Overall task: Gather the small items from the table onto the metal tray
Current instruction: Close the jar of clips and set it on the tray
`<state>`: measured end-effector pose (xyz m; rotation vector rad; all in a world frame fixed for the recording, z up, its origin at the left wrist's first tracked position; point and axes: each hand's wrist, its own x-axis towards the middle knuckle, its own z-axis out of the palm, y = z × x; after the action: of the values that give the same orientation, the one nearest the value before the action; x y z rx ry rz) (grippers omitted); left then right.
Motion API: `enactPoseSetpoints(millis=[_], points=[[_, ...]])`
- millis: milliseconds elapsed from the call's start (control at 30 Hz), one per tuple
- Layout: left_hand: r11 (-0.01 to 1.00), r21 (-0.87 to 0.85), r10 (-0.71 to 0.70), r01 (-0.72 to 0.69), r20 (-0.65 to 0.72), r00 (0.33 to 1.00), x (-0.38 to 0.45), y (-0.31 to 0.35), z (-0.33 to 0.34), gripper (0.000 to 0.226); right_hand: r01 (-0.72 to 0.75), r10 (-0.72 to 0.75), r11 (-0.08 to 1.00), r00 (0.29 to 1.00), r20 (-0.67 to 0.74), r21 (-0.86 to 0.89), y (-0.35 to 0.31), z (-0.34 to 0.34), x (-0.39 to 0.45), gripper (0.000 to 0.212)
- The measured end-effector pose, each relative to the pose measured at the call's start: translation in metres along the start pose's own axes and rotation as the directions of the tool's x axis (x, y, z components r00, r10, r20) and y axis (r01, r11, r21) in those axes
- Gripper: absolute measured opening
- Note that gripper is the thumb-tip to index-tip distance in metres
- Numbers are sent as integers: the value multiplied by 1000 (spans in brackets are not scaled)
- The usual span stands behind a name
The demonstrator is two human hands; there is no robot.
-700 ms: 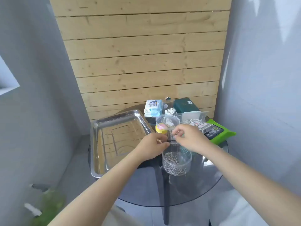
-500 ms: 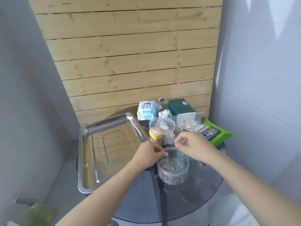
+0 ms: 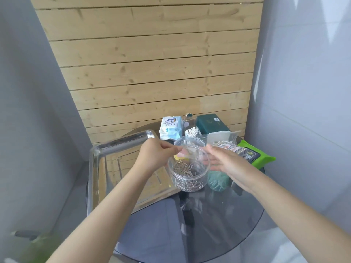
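Note:
A clear round jar (image 3: pixel 190 173) holding several metal paper clips is tilted at the tray's right edge. My left hand (image 3: pixel 154 157) pinches its rim on the left side. My right hand (image 3: pixel 226 161) is held flat with straight fingers close against the jar's right wall; I cannot tell whether it touches. The metal tray (image 3: pixel 106 149) lies on the left part of the round glass table (image 3: pixel 218 224) with nothing visible in it.
Behind the jar lie a blue wipes pack (image 3: pixel 170 128), cotton swabs (image 3: pixel 192 132), a dark green box (image 3: pixel 211 124), a bag of swabs (image 3: pixel 220 136), a card box (image 3: pixel 229 149) and a green pack (image 3: pixel 260 158). A teal round thing (image 3: pixel 217 182) sits below my right hand.
The jar has come up and tilted in my left hand. My right hand has left the rim and opened flat beside the jar. The camera view has shifted.

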<state>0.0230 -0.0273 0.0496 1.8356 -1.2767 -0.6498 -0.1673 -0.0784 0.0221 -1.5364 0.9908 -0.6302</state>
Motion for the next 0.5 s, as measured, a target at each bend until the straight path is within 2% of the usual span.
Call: enactPoseSetpoints(millis=[133,200,233,300,333,400,500], points=[[996,-94,-10,3,-81,997,8,3,4,28,15,-20,992,999,40,127,-9,8,3,25],[982,-190,-23,13,-53,998,10,4,7,33,26,-19,975,999,-31,222,-13,8,6,17],[969,-246,-32,28,-14,999,10,4,9,33,37,-19,970,997,-80,241,-11,8,8,21],[952,-303,-34,34,3,999,7,5,14,29,48,-11,944,993,-115,327,-9,11,12,44],[957,-291,-20,7,-42,999,7,5,18,30,36,3,901,996,-91,433,-8,13,14,56],[965,-257,12,-50,-144,989,7,8,24,31,-25,45,750,999,-14,661,-9,18,19,74],[959,-278,7,-55,-171,985,13,15,28,30,-100,75,558,995,70,824,-11,16,24,72]])
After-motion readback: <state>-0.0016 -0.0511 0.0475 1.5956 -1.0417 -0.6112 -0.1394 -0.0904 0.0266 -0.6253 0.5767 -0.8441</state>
